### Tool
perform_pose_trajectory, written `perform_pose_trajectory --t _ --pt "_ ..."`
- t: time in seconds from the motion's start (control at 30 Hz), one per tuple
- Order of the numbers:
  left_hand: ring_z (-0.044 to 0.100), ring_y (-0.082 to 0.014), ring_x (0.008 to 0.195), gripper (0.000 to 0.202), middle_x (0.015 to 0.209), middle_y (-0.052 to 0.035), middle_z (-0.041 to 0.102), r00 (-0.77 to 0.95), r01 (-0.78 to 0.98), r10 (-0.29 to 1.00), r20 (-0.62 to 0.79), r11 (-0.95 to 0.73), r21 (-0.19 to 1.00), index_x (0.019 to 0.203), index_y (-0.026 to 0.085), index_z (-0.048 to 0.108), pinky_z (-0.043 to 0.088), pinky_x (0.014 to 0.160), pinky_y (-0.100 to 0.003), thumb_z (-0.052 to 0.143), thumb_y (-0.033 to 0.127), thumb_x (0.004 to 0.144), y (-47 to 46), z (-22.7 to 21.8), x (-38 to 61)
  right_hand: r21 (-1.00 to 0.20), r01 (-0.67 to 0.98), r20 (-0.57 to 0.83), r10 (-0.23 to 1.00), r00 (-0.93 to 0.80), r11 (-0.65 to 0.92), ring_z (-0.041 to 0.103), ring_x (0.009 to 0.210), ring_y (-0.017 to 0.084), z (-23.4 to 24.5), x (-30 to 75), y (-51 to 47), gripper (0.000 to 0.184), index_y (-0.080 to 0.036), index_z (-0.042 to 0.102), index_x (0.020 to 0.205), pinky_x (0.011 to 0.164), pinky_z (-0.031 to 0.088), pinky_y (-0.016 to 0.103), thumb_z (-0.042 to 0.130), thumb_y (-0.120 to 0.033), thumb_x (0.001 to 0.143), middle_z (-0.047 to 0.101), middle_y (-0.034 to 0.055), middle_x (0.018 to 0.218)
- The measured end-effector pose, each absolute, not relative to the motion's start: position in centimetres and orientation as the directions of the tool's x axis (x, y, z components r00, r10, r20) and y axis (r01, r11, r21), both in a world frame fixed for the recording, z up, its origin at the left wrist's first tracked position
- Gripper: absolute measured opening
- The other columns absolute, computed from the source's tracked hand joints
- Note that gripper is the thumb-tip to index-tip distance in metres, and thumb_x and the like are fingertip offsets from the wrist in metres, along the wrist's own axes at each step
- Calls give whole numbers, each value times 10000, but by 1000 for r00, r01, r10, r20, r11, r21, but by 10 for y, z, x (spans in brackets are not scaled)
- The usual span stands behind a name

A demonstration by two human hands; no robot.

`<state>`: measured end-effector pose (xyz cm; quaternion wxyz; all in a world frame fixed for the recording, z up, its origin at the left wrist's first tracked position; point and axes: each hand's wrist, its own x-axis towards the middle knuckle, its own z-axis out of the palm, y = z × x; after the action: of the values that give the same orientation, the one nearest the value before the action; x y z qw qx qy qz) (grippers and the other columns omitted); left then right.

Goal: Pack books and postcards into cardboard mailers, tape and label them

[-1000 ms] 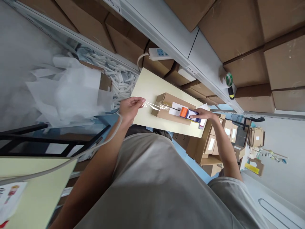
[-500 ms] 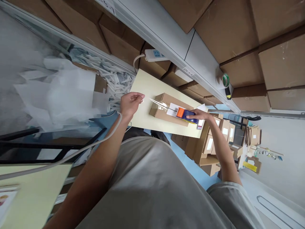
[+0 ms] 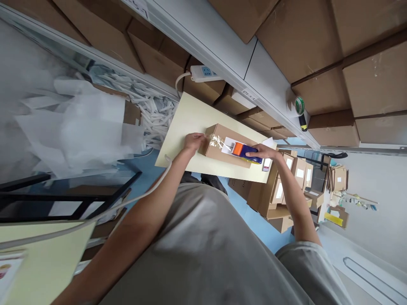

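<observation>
A long cardboard box [image 3: 216, 157] lies on the pale yellow tabletop [image 3: 178, 114]. My right hand [image 3: 264, 151] is closed round a blue and orange tape dispenser [image 3: 244, 151], held on the box's top over a white paper sheet [image 3: 227, 145]. Clear packing tape [image 3: 216, 140] runs from the dispenser to the box's left end, glinting in the light. There my left hand [image 3: 193, 141] has its fingers together at the tape's end, against or just beside the box's edge; the fingertips are partly hidden.
A grey shelf [image 3: 219, 44] with cardboard boxes runs along the far side, bearing a tape roll [image 3: 299, 105]. A power strip [image 3: 205, 73] hangs under it. White papers [image 3: 85, 114] are heaped at left. A white cable [image 3: 127, 201] crosses before my left forearm. Cartons [image 3: 276, 190] stand at right.
My left hand has moved right with the tape's end, from free air to the box's left end. The tape strand no longer stretches out past the box. My right hand has barely moved.
</observation>
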<state>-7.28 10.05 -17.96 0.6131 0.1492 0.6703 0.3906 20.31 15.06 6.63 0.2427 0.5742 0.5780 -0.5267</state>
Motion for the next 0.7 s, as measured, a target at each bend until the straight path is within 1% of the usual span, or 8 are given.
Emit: perform_pose_trajectory --t 0.07,0.13,0.2,0.3,0.37,0.43,0.53,0.7 --pt "776 -295 963 161 886 -126 792 -233 -256 675 -700 652 713 917 143 799 625 909 -408 864 259 828 93 -180 -63 -337 918 -879 419 -227 -210 606 666 139 67 202 150 765 -136 813 991 619 500 250 867 -870 781 767 46 796" --pt "766 -343 1158 318 1154 -198 802 -308 -200 669 -676 649 734 1125 138 823 599 1047 -459 865 236 826 86 -177 -61 -345 915 -877 420 -236 -207 614 676 140 66 202 149 773 -137 813 978 623 500 248 867 -878 762 781 51 820" --pt "738 -363 1257 456 1355 -238 752 -386 -95 710 -590 605 790 1314 140 799 567 1121 -476 833 262 876 81 -170 -62 -356 911 -873 420 -246 -206 634 695 147 63 203 148 785 -137 810 955 634 508 250 873 -887 730 796 62 850" --pt "761 -352 1176 406 1331 -212 770 -368 103 844 -391 455 885 1319 155 815 573 1112 -469 738 401 1005 74 -151 -57 -376 907 -858 441 -263 -191 668 729 167 59 206 147 791 -140 807 921 659 518 258 877 -895 696 803 72 863" --pt "759 -363 1170 386 1272 -193 789 -321 204 898 -300 375 905 1251 162 840 566 1129 -476 773 444 996 68 -138 -47 -394 904 -843 457 -283 -168 678 743 177 58 206 146 789 -144 811 930 675 518 265 867 -897 704 802 70 855" --pt "739 -372 1240 388 1307 -189 779 -316 259 916 -249 336 906 1283 169 837 548 1173 -482 820 393 966 62 -128 -36 -408 902 -831 468 -302 -143 677 740 180 59 205 143 780 -145 810 938 679 510 270 860 -893 725 796 65 836" --pt "702 -358 1349 406 1399 -193 745 -365 252 902 -232 335 908 1377 173 807 509 1246 -486 779 320 999 53 -122 -24 -405 906 -838 445 -314 -124 664 696 173 64 205 138 758 -148 792 902 665 499 276 877 -884 740 772 55 767" --pt "669 -356 1421 405 1455 -207 706 -395 238 877 -274 386 891 1391 163 788 459 1297 -512 741 328 1024 50 -124 -20 -387 913 -865 394 -312 -126 688 697 198 90 249 140 767 -150 792 838 695 524 307 884 -906 743 757 73 724"
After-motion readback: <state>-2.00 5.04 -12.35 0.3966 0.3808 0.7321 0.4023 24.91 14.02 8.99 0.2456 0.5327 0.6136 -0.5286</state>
